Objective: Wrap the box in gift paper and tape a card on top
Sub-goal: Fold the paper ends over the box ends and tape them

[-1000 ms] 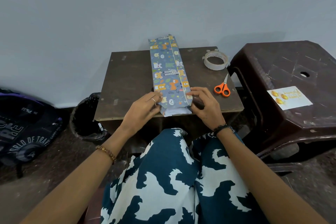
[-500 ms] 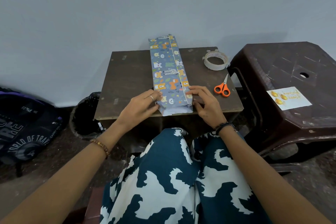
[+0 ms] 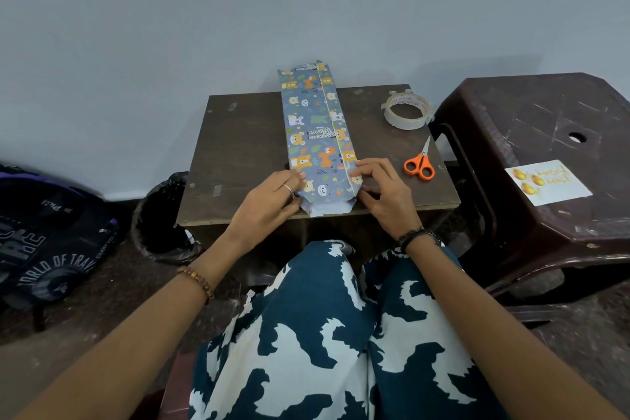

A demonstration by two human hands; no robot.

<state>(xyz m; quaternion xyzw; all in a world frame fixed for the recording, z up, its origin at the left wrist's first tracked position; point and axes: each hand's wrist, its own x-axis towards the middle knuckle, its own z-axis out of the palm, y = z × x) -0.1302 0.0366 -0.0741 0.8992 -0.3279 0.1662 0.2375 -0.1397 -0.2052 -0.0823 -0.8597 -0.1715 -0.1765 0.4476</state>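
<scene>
A long box wrapped in blue animal-print gift paper [image 3: 315, 128] lies lengthwise down the middle of the small brown table [image 3: 245, 143], its far end over the back edge. The near end's paper is open, showing its white inside. My left hand [image 3: 269, 203] presses the paper at the near left corner of the box. My right hand [image 3: 380, 189] pinches the paper at the near right corner, fingertips on the seam. A white card with gold print [image 3: 547, 181] lies on the dark plastic stool [image 3: 552, 119] at the right.
A roll of clear tape [image 3: 406, 111] sits at the table's back right, and orange-handled scissors [image 3: 420, 162] lie in front of it. A black-lined bin [image 3: 163, 215] stands left of the table, a dark backpack [image 3: 51, 242] further left. A wall is close behind.
Both hands have slid a little farther up the near end of the box, and the fingers have tightened on the paper at the two corners. The box has not moved.
</scene>
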